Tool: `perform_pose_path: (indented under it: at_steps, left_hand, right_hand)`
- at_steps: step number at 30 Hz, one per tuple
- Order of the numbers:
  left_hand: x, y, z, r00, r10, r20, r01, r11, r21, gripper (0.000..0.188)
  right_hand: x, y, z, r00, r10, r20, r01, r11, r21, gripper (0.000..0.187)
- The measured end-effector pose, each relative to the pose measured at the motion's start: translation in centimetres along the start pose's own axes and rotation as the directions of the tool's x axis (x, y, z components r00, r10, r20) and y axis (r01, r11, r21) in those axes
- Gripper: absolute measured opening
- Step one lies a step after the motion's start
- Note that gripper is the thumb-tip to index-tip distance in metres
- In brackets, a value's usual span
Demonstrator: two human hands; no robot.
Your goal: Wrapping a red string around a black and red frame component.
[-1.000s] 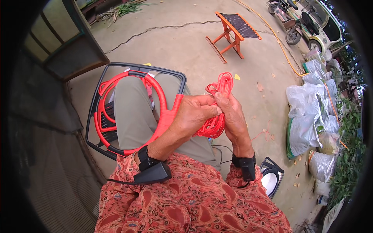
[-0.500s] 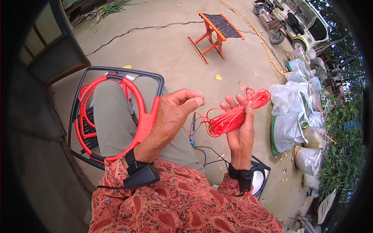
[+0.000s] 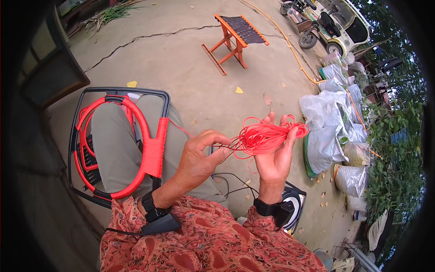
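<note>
In my right hand [image 3: 274, 158] lies a loose hank of thin red cord [image 3: 263, 137], held between the palm, thumb and fingers. My left hand [image 3: 201, 154] pinches strands at the hank's left end between thumb and fingertips. One red strand runs from near my left hand to a black frame [image 3: 165, 97] resting across my legs. Red cord is wound tightly around part of this frame, making a flat wrapped block [image 3: 154, 154] and a red-wrapped ring [image 3: 97, 105] with some black stretches. My left knee shows through the ring.
A folding stool [image 3: 235, 38] with a dark woven seat stands ahead on the cracked concrete. Pale sacks [image 3: 326, 131] line the right side, beside plants and a yellow hose [image 3: 294, 52]. Behind them is a parked three-wheeler [image 3: 342, 22]. Black cables [image 3: 235, 174] lie below my hands.
My left hand has moved to the hank and now pinches its strands. The red strand to the frame has come into view. The whole view has shifted slightly.
</note>
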State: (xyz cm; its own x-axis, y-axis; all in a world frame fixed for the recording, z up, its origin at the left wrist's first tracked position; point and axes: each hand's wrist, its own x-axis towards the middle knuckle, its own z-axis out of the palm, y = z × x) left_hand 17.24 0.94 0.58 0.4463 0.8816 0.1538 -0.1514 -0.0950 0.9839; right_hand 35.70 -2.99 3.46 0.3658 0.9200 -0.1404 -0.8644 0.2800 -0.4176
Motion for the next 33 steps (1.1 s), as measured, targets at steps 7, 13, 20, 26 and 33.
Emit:
perform_pose_path:
  at_steps: [7,13,20,26,33]
  left_hand:
    - [0.1,1.3,1.2,0.963,0.263,-0.067,-0.244,0.947,0.208,0.014]
    - [0.1,1.3,2.0,0.949,0.282,-0.138,-0.224,0.916,0.333,0.016]
    - [0.0,0.7,1.0,0.962,0.216,-0.166,-0.167,0.949,0.268,0.010]
    - [-0.2,1.1,-0.4,0.990,0.051,-0.130,-0.037,0.993,0.109,0.010]
    - [-0.4,1.2,-1.6,0.991,-0.045,-0.123,0.045,0.999,-0.007,0.013]
  right_hand:
    - [-0.4,1.3,1.0,0.998,-0.056,0.002,0.056,0.997,-0.053,0.043]
    - [-1.1,2.8,2.0,0.999,-0.041,0.027,0.043,0.995,-0.093,0.044]
    - [-1.4,4.2,2.4,0.998,-0.067,0.000,0.066,0.984,-0.165,0.043]
    - [-0.9,4.5,0.0,0.888,-0.362,0.282,0.441,0.506,-0.741,0.021]
    - [-2.1,3.6,0.7,0.957,-0.057,0.285,0.284,0.388,-0.877,0.019]
